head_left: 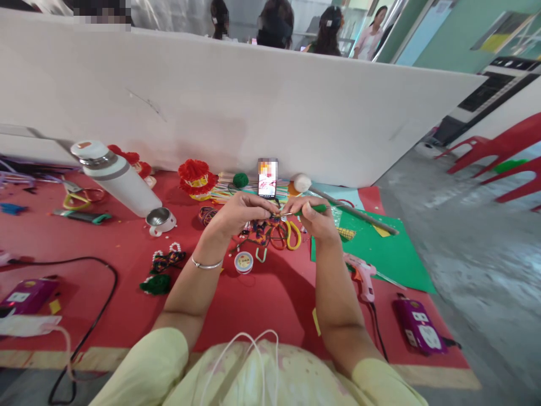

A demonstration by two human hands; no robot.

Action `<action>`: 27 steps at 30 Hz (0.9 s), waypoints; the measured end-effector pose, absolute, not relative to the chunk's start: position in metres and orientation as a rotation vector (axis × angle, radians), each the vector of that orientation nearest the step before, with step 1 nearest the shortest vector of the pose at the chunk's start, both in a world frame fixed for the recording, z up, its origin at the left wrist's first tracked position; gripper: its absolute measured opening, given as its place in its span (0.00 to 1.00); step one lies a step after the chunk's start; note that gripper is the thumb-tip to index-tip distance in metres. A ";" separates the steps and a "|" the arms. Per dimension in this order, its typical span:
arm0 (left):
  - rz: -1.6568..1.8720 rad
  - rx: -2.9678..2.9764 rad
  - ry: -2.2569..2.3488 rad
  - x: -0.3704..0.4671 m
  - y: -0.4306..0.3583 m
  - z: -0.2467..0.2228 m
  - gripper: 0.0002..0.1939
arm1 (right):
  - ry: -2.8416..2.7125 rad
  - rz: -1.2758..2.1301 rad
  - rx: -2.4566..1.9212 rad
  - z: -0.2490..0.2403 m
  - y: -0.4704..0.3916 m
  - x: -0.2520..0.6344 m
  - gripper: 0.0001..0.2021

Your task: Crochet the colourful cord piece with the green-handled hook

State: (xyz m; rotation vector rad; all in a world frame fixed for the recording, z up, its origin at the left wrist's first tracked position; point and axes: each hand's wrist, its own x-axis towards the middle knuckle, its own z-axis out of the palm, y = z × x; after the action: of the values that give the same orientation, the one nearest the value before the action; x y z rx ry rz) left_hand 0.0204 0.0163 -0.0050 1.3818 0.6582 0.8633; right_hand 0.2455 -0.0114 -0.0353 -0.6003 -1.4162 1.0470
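Observation:
My left hand (pixel 245 213) pinches a dark multicoloured piece of crochet (pixel 261 230), which hangs below its fingers. In my right hand (pixel 315 219) is a crochet hook (pixel 318 208) with a green handle; its metal tip meets the work at my left fingertips. Just beneath lie scissors (pixel 292 235) with yellow and red handles. A small round spool (pixel 244 262) rests nearer to me, with a pale green clip-like piece (pixel 261 255) beside it. Behind my hands a phone (pixel 267 177) stands upright with its screen lit. A ball of multicoloured yarn (pixel 207 215) sits left of my left hand.
A white bottle (pixel 116 177) leans at the left behind a metal cup (pixel 160 220). A pink glue gun (pixel 362 276) lies right, near a purple power socket (pixel 418 324). A white partition (pixel 236 101) bounds the red table (pixel 262 316) at the back.

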 end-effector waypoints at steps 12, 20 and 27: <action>0.968 1.436 0.728 0.023 0.019 -0.016 0.10 | -1.230 1.043 -0.659 -0.038 -0.003 0.235 0.17; 1.309 1.163 0.817 0.050 0.016 -0.021 0.10 | -1.058 1.243 -0.855 -0.022 -0.013 0.227 0.24; 1.342 0.935 0.781 0.060 0.017 -0.019 0.13 | -1.045 1.304 -1.000 -0.030 -0.011 0.222 0.20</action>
State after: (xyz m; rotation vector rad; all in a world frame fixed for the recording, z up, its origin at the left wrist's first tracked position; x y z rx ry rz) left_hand 0.0604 0.0169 -0.0189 0.9354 0.7813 1.3421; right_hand 0.2216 -0.0106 -0.0305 -0.9998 -1.0447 1.3040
